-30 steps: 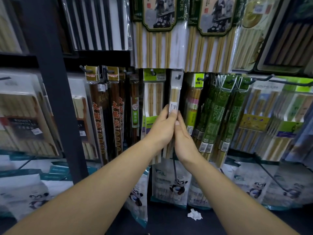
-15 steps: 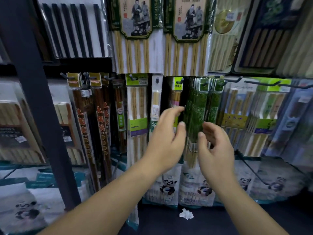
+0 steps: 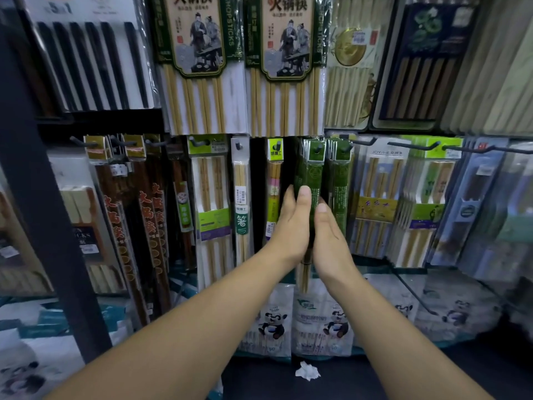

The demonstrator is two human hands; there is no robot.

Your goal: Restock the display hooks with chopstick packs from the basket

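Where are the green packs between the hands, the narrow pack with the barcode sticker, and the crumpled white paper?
green packs [image 3: 313,174]: head view, front label above the fingertips.
narrow pack [image 3: 240,194]: head view, its barcode sticker.
crumpled white paper [image 3: 307,371]: head view, its middle.

The light is dim and flat, with a greenish cast and no hard shadows. The green packs [image 3: 313,174] at the centre are the sharpest part. Above them, soft white glare lies on the clear wrappers [image 3: 235,90]. Far to their right and far to their left, the hanging goods [image 3: 490,212] smear into blur. The dark post [image 3: 37,197] to their left leans, bent by the wide lens. Below them the bottom surface [image 3: 403,379] sinks into deep shadow.
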